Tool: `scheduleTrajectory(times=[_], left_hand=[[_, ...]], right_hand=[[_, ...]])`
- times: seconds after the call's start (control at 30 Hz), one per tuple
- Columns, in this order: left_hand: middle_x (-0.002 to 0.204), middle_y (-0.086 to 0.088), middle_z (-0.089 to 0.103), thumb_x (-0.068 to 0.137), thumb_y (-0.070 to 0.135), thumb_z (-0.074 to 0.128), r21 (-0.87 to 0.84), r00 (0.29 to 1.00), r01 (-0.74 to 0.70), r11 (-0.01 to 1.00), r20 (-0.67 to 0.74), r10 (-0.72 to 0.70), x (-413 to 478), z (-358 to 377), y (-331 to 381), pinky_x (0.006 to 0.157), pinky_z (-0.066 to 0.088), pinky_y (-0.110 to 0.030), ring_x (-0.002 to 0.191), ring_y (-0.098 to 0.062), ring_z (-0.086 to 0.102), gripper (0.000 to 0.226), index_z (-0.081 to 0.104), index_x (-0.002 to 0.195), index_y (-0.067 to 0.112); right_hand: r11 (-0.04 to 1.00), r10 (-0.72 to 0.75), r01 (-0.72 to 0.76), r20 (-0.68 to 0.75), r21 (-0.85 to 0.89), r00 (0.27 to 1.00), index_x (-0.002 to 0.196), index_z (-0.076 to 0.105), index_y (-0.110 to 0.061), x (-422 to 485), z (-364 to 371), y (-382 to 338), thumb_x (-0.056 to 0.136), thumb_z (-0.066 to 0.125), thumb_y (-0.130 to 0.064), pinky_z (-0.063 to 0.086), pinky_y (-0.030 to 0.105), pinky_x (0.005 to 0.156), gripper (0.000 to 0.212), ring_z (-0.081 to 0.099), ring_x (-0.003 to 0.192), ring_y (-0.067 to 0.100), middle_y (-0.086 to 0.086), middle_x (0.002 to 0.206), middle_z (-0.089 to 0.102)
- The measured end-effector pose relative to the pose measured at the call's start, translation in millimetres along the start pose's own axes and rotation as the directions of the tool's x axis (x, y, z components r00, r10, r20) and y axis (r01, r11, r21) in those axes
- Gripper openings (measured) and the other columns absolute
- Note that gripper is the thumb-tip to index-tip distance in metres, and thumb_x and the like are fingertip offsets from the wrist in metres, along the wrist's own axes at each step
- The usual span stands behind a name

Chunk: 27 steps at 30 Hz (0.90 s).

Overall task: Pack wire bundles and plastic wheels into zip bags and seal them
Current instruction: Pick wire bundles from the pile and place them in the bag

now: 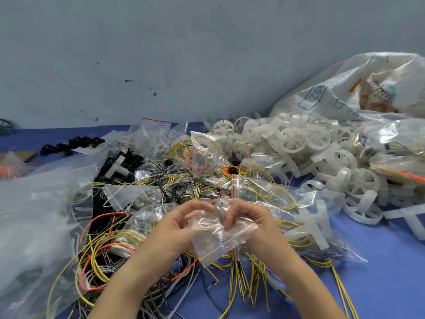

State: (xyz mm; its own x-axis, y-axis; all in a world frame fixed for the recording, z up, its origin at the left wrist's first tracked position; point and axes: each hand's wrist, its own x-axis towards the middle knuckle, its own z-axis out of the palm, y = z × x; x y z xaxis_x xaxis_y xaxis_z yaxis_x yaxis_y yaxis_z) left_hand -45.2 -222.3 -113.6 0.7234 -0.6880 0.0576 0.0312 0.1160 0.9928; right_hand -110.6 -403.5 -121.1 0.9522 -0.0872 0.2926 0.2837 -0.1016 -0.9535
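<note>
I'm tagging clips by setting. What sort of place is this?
Probably a small kit-packing workbench: a heap of white plastic wheels, tangled wire bundles, and many zip bags on a blue table.

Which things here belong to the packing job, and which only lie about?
Job: zip bag, gripped by left hand and right hand; wires; white wheels.
Lying about: black parts, large printed sack.

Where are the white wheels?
In the head view, the white wheels are piled on the right, far side of the blue table, just below the big sack and right of the wires.
</note>
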Motion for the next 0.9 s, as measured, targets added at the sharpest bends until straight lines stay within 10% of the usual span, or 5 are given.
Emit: scheduleTrajectory(times=[0.27,0.47,0.57,0.67,0.9], left_hand=[[0.078,0.008,0.067,0.073,-0.024,0.056,0.216,0.818,-0.229,0.949,-0.487,0.308,2.1,6.7,-0.7,0.061,0.052,-0.029,0.076,-0.012,0.064,0.045,0.06,0.068,0.02],[0.11,0.017,0.068,0.089,0.018,0.066,0.639,0.637,-0.313,0.702,-0.407,0.655,-4.3,18.9,-0.4,0.075,0.051,-0.016,0.101,0.0,0.065,0.017,0.065,0.077,0.03],[0.115,0.005,0.071,0.092,0.005,0.061,0.198,0.725,-0.357,0.913,-0.558,0.405,2.5,27.3,-2.3,0.071,0.056,-0.022,0.097,-0.018,0.072,0.025,0.067,0.075,0.022],[0.106,-0.02,0.072,0.09,0.003,0.056,-0.501,0.873,-0.317,0.805,-0.485,0.042,7.9,29.3,3.1,0.066,0.059,-0.026,0.089,-0.027,0.073,0.028,0.071,0.075,0.022],[0.125,-0.022,0.064,0.073,0.012,0.08,-0.66,0.989,-0.02,0.751,-0.123,-0.082,8.5,25.2,-0.4,0.088,0.056,-0.029,0.11,-0.026,0.065,0.049,0.066,0.118,-0.001]], right_hand=[[0.6,0.304,-0.287,0.119,0.747,0.945,0.119,0.063,-0.01,6.0,17.1,-2.8,0.091,0.063,-0.023,0.053,0.048,0.097,0.031,0.065,0.114,0.03,0.011,0.125,0.067],[0.54,0.409,-0.315,0.084,0.78,0.909,0.108,0.074,-0.005,8.4,43.0,3.7,0.081,0.073,-0.005,0.06,0.034,0.074,0.027,0.067,0.09,0.023,0.015,0.111,0.067],[0.499,0.405,-0.255,0.037,0.828,0.913,0.095,0.074,-0.014,15.7,47.3,6.1,0.08,0.066,-0.001,0.058,0.033,0.073,0.022,0.066,0.082,0.02,0.012,0.1,0.069],[0.491,0.371,-0.22,0.027,0.843,0.928,0.092,0.07,-0.016,19.0,52.0,5.5,0.086,0.062,-0.003,0.055,0.033,0.074,0.017,0.067,0.083,0.019,0.008,0.095,0.071],[0.512,0.305,-0.129,-0.039,0.849,0.952,0.117,0.056,-0.002,19.8,51.2,8.9,0.073,0.065,-0.002,0.05,0.04,0.086,0.045,0.061,0.097,0.033,0.023,0.108,0.063]])
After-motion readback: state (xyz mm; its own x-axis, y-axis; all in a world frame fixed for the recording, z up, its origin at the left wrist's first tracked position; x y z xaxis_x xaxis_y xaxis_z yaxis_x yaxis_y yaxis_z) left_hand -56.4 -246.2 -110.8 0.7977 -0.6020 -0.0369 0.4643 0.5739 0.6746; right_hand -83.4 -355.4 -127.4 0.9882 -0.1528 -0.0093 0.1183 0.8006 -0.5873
